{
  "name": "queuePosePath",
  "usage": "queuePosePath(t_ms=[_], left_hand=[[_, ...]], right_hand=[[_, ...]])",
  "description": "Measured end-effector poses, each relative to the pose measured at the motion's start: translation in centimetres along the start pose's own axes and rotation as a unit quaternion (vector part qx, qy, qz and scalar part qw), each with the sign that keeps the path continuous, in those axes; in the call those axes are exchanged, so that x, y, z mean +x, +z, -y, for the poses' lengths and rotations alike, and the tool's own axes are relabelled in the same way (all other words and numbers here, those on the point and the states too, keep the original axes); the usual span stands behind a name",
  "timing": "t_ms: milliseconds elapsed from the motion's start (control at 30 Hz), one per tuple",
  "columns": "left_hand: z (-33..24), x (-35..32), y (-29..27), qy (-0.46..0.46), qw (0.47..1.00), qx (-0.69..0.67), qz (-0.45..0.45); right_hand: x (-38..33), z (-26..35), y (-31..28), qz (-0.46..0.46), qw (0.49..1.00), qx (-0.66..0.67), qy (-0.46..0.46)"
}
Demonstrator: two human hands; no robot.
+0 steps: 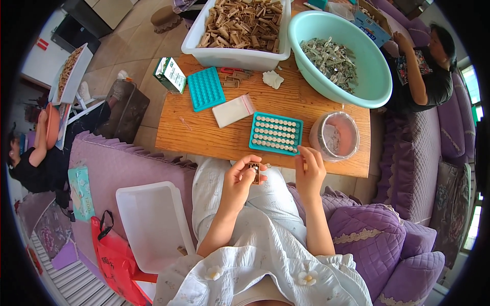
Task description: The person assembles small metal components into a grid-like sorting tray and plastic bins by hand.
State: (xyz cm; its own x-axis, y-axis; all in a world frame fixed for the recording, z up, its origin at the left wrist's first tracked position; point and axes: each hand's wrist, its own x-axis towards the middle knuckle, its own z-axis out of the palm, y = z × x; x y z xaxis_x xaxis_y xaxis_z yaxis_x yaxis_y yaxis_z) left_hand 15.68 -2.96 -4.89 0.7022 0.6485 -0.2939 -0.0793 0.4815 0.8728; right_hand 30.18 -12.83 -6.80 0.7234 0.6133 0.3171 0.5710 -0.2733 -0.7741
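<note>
Left hand (238, 181): grip closed on a small brown channel-shaped housing (253, 165), held between thumb and fingers above the lap, just short of the bench edge. A small shiny part (267, 165) shows by the fingertips; whether joined to the housing, cannot tell. Best to hold the housing by its sides, hollow clear of the thumb, wrist quiet.

Right hand (311, 176): thumb and forefinger nearly together, narrow grip, at the near right corner of the teal tray (276, 150). Cannot tell whether it pinches anything. Advice: take one small round white piece (276, 130) by its rim, lift straight up, leave neighbours in their rows. Light pressure; pieces this small would likely slip or flick.

Worth bringing the housing over the bench (200, 141), since a dropped piece would probably be lost in the folds of the white trousers (280, 191).

Beside the tray, right: plastic-lined tub (350, 133), easy for a sleeve or knuckle to catch; keep the elbow in. Left: clear zip bag (233, 110), then a second teal tray (205, 88), dimpled. Farther: white bin (232, 57) of brown housings, mint-green basin (375, 76) of glinting small parts.
</note>
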Motion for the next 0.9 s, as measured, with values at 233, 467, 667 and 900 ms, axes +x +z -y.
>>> queuePosePath(t_ms=[233, 467, 667, 900], left_hand=[[0.0, -0.1, 0.4, 0.009, 1.0, -0.019, 0.005], [0.1, -0.1, 0.4, 0.004, 1.0, -0.027, 0.003], [0.3, -0.2, 0.4, -0.02, 0.999, -0.026, 0.003], [0.2, -0.4, 1.3, -0.002, 0.998, -0.048, 0.032]], right_hand=[[0.0, -2.5, 1.5, -0.039, 0.984, -0.165, -0.058], [0.3, -2.7, 1.2, -0.003, 0.99, -0.142, -0.024], [-0.2, 3.0, 0.5, -0.049, 0.996, -0.003, -0.07], [-1.3, 4.7, 1.2, -0.031, 0.977, 0.02, -0.211]])
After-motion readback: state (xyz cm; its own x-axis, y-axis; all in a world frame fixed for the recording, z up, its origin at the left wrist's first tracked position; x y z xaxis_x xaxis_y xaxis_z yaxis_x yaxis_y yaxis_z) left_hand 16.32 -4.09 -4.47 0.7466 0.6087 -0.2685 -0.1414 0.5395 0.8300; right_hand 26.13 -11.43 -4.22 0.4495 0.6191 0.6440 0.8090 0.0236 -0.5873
